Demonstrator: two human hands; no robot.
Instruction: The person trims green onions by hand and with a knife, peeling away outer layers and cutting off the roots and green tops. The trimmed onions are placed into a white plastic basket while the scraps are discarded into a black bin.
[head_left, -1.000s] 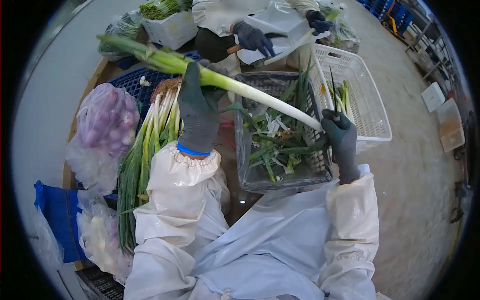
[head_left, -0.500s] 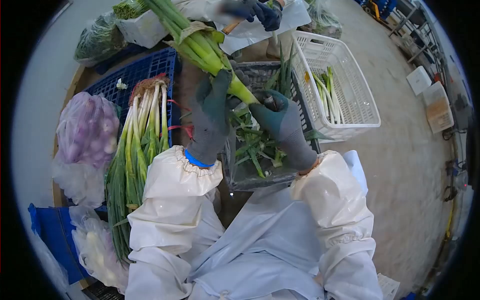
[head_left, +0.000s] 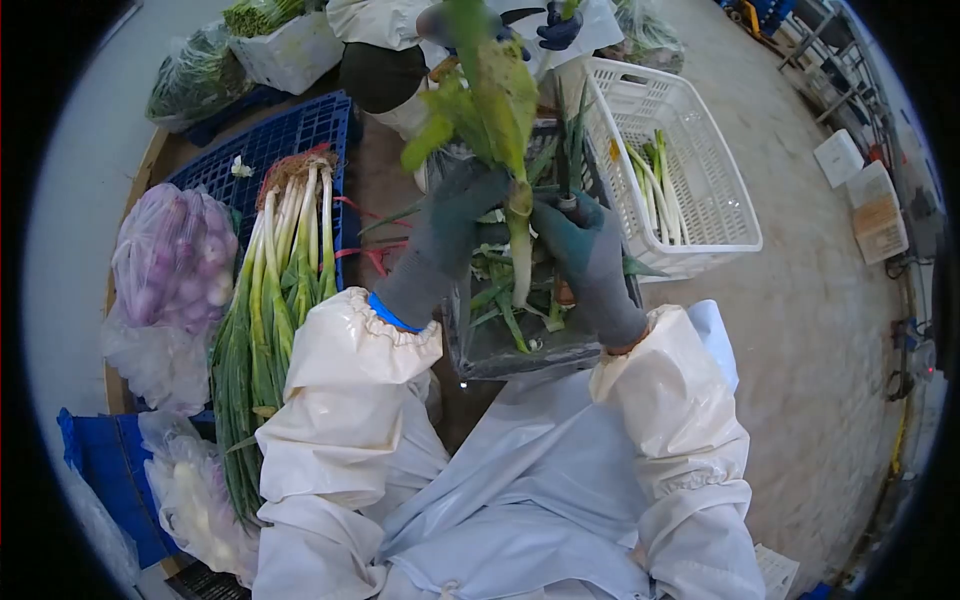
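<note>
My left hand [head_left: 452,225], in a grey-green glove, is closed round a large scallion [head_left: 521,250]. Its pale root end points down and its yellowed, torn leaves rise away from me. Close beside the stalk, my gloved right hand [head_left: 588,255] is wrapped round a knife [head_left: 566,203] whose dark blade points up and whose wooden handle end shows below the fingers. The right fingertips seem to touch the stalk. Beneath both hands stands a dark crate [head_left: 480,362] lined with film, holding cut green leaves [head_left: 510,322].
Left, a bundle of scallions [head_left: 285,260] lies on a blue pallet [head_left: 225,150] near a bag of purple onions [head_left: 172,255]. On the right, a white basket [head_left: 715,225] holds several trimmed scallions [head_left: 655,195]. Opposite, a co-worker's dark-gloved hand [head_left: 558,30] works.
The scallion has swung from a slant to nearly upright, its root end now pointing down between my hands. My left hand has lowered slightly, and the knife in my right hand shows more.
</note>
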